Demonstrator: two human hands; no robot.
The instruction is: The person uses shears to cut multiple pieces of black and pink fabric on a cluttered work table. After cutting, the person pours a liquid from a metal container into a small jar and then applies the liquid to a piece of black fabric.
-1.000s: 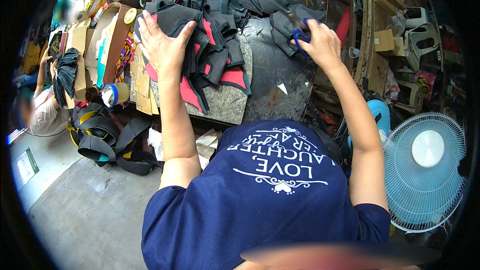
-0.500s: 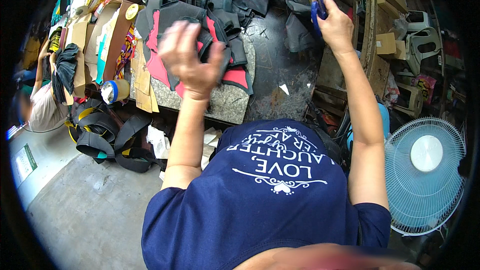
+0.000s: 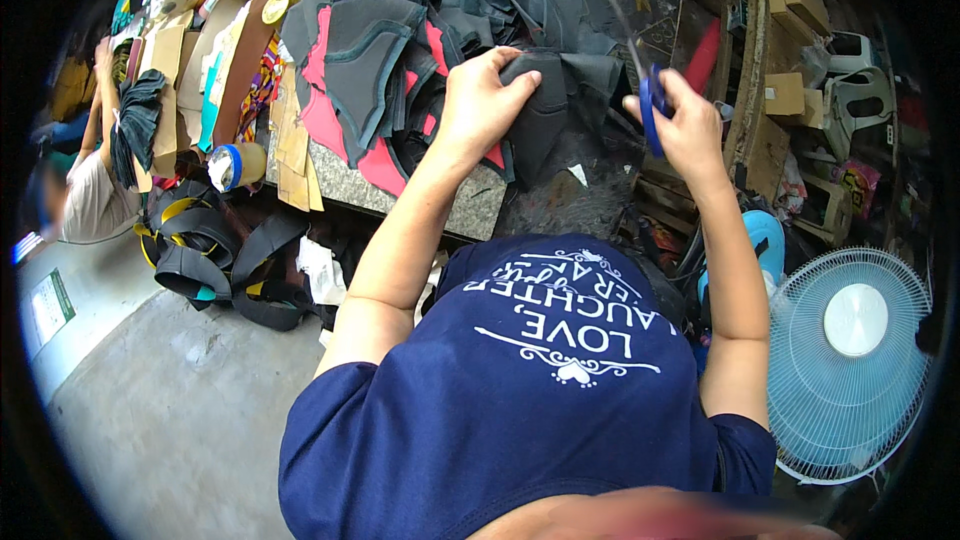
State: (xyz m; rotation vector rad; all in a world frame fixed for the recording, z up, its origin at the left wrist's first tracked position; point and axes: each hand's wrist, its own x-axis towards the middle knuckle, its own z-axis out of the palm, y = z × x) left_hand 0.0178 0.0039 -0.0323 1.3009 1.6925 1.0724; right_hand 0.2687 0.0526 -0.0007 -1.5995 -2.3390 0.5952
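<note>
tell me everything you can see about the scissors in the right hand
The scissors have blue loop handles, gripped by the right hand, whose fingers pass through them. Long dark blades run up and away from the hand, looking closed or nearly so. They are held above the dark worktable, just right of the dark fabric piece under the left hand.

1. The one camera sat on the person's head and looked straight down, close over the dark blue printed shirt [image 3: 540, 380].
2. It faced forward over the grey stone worktable [image 3: 440, 202].
3. Its round picture bent the edges, with the pale blue round fan [image 3: 850, 360] at the right.
</note>
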